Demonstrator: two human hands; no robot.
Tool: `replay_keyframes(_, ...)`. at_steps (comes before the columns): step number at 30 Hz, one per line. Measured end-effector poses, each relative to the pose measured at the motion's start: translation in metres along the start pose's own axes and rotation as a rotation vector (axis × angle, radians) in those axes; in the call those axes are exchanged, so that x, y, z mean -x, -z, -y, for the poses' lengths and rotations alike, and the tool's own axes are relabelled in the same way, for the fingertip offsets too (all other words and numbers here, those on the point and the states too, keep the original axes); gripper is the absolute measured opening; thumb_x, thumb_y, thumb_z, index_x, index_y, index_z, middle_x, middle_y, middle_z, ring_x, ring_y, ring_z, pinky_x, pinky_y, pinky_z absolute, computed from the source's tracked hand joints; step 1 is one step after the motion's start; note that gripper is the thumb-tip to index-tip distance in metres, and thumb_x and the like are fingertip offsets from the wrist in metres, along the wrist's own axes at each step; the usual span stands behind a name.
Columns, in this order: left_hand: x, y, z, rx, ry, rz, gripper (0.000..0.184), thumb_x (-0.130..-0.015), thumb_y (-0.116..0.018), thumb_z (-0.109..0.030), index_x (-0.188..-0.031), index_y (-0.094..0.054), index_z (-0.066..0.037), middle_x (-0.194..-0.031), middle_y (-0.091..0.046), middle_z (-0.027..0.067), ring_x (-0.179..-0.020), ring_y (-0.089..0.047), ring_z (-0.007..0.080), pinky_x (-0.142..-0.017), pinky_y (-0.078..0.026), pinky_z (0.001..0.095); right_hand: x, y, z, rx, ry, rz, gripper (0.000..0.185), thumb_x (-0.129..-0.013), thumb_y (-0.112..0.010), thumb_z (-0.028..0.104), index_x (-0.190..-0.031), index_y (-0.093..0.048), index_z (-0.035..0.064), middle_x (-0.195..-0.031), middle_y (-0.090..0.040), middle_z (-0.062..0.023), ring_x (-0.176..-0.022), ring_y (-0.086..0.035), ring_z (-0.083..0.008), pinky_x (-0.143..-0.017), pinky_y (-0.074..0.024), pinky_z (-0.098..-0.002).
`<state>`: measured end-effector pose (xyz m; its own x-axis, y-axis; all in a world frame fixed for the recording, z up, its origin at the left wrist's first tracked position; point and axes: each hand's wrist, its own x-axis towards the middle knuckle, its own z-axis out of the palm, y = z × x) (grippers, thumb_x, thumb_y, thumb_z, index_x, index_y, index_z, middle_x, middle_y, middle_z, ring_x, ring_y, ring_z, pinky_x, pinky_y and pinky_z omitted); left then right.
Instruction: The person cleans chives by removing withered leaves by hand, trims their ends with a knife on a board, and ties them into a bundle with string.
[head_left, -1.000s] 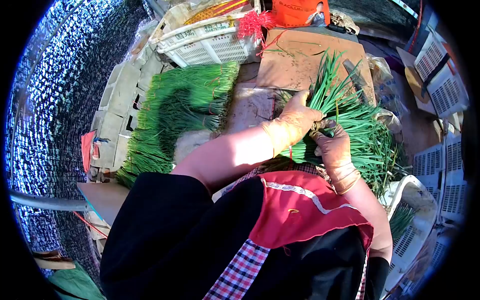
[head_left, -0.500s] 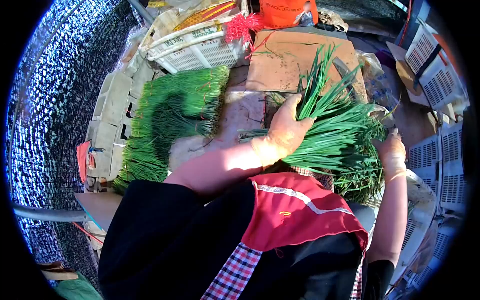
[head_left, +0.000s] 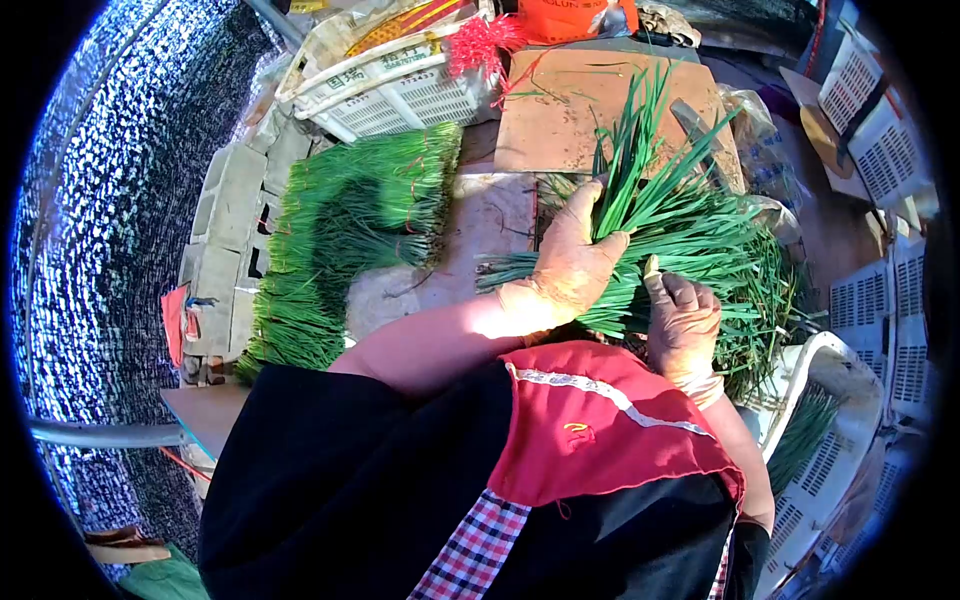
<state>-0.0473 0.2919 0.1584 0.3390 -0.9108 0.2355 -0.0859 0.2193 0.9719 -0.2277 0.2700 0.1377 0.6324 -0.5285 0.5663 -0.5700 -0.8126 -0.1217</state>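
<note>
A loose bunch of long green garlic chives [head_left: 640,215] fans out to the right from my gloved left hand [head_left: 572,258]. The fingers of that hand are wrapped round its lower part, and stem ends poke out on the left. My gloved right hand [head_left: 685,330] is against the near edge of the leaves, its fingers curled and one fingertip pointing up. What those fingers pinch, if anything, is hidden. Under and to the right of the bunch lies a heap of untidy chives [head_left: 770,300]. Tied chive bundles [head_left: 350,230] are stacked on the left.
A white crate [head_left: 400,95] with a red string tuft [head_left: 484,46] stands at the back. Beside it lies a brown board [head_left: 590,110] with a blade-like tool [head_left: 695,130]. Grey blocks [head_left: 215,220] line the left; white crates [head_left: 862,300] and a basket [head_left: 850,390] border the right.
My right hand has come left from the outer edge of the heap to the near side of the held bunch, its fingers now curled. The left hand keeps its hold.
</note>
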Motion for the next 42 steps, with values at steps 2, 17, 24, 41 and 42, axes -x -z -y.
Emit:
replay_keyframes(2, 0.000, -0.002, 0.001, 0.033, 0.022, 0.002, 0.044, -0.080, -0.057, 0.007, -0.122, -0.043, 0.002, -0.107, -0.057, 0.0061, -0.099, -0.054, 0.0132, -0.087, -0.044, 0.0265, -0.005, 0.007, 0.001, -0.111, -0.031, -0.010, 0.034, -0.074, -0.064, 0.003, -0.107, -0.064, 0.0111, -0.094, -0.060, -0.0052, -0.076, -0.058, -0.0253, -0.064, -0.0475, -0.0367)
replay_keyframes(17, 0.010, -0.004, -0.013, -0.033, -0.006, 0.039, 0.048, -0.081, -0.057, 0.007, -0.127, -0.040, 0.003, -0.111, -0.056, 0.0081, -0.100, -0.055, 0.0143, -0.089, -0.045, 0.0279, -0.060, -0.007, -0.049, -0.702, -0.833, 0.378, 0.031, -0.091, -0.053, 0.022, -0.103, -0.062, -0.0044, -0.076, -0.066, -0.0200, -0.067, -0.064, -0.0249, -0.062, -0.0498, -0.0353)
replay_keyframes(24, 0.009, -0.002, -0.010, 0.008, 0.021, 0.054, 0.048, -0.081, -0.056, 0.006, -0.127, -0.040, 0.003, -0.112, -0.056, 0.0081, -0.100, -0.055, 0.0146, -0.089, -0.044, 0.0274, -0.070, 0.007, -0.030, -1.130, -0.784, 0.532, 0.033, -0.079, -0.059, 0.004, -0.111, -0.059, -0.0038, -0.087, -0.066, -0.0070, -0.066, -0.058, -0.0135, -0.058, -0.0473, -0.0268)
replay_keyframes(41, 0.007, -0.001, -0.014, 0.000, 0.043, -0.064, 0.047, -0.079, -0.055, 0.008, -0.124, -0.044, 0.002, -0.111, -0.056, 0.0064, -0.104, -0.051, 0.0150, -0.093, -0.040, 0.0289, -0.094, 0.020, -0.007, -0.521, -0.348, 0.550, 0.018, -0.084, -0.059, 0.019, -0.090, -0.063, 0.0022, -0.080, -0.064, -0.0185, -0.074, -0.062, -0.0348, -0.067, -0.0494, -0.0418)
replay_keyframes(42, 0.006, -0.001, -0.011, -0.002, 0.046, -0.068, 0.047, -0.079, -0.055, 0.008, -0.124, -0.044, 0.002, -0.111, -0.056, 0.0064, -0.104, -0.051, 0.0150, -0.093, -0.040, 0.0289, -0.092, 0.014, -0.009, -0.920, -0.402, 0.500, 0.017, -0.084, -0.059, 0.015, -0.094, -0.064, 0.0021, -0.079, -0.064, -0.0178, -0.070, -0.063, -0.0320, -0.066, -0.0497, -0.0398)
